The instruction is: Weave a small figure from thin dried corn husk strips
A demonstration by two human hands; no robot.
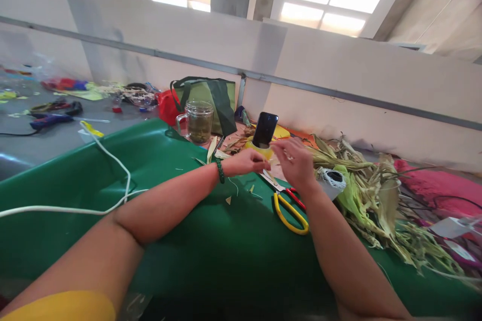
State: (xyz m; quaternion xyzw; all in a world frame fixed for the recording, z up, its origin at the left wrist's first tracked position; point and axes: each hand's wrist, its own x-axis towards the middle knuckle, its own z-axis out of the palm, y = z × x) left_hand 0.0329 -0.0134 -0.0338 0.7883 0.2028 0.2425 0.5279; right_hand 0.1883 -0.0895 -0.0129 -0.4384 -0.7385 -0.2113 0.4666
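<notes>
My left hand (pixel 248 161), with a green beaded bracelet (pixel 220 170) at the wrist, is closed in a pinch over the green mat (pixel 211 241). My right hand (pixel 297 163) is just to its right, its fingers bent inward. Whatever lies between the fingers of either hand is too small to make out. Below my hands rest scissors (pixel 290 213) with yellow and red handles, partly hidden by my right wrist. A dark phone (pixel 265 129) leans upright in a round yellow holder (pixel 259 149) just behind my hands. Small scraps (pixel 228 200) lie near the scissors.
Dried corn husks (pixel 386 200) and a roll of white thread (pixel 332 180) are at right. A glass mug (pixel 200 125) stands before a green bag (pixel 226 98). A white cable (pixel 120 168) crosses the mat at left, near a glue gun (pixel 50 119).
</notes>
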